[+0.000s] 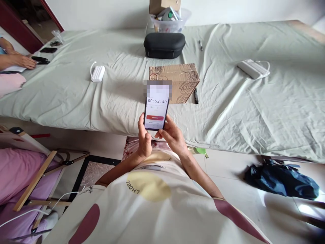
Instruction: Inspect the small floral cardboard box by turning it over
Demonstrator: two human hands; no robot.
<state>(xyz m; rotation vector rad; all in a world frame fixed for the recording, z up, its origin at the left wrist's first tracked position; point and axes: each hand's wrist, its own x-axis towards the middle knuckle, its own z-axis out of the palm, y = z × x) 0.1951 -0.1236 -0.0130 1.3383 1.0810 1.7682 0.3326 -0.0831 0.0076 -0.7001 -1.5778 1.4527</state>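
A smartphone (156, 110) is held upright in front of me, its lit screen showing 00:53:40 above a red button. My left hand (144, 139) grips its left edge, the thumb bent below the lower corner. Around the lower right corner closes my right hand (172, 134), with its thumb at the bottom edge. Behind the phone stands a cardboard box (184, 83) with dark scribbled lines, partly hidden by the phone. A black marker (196, 96) lies against the box's right side.
A black hard case (164, 45) sits behind the box, before a clear plastic tub (172, 24). White blocks with cord loops, one left (98, 73) and one right (254, 68), lie on the green sheet (122, 101). Another person's hand (24, 61) rests far left. A dark blue bag (281, 179) lies on the floor.
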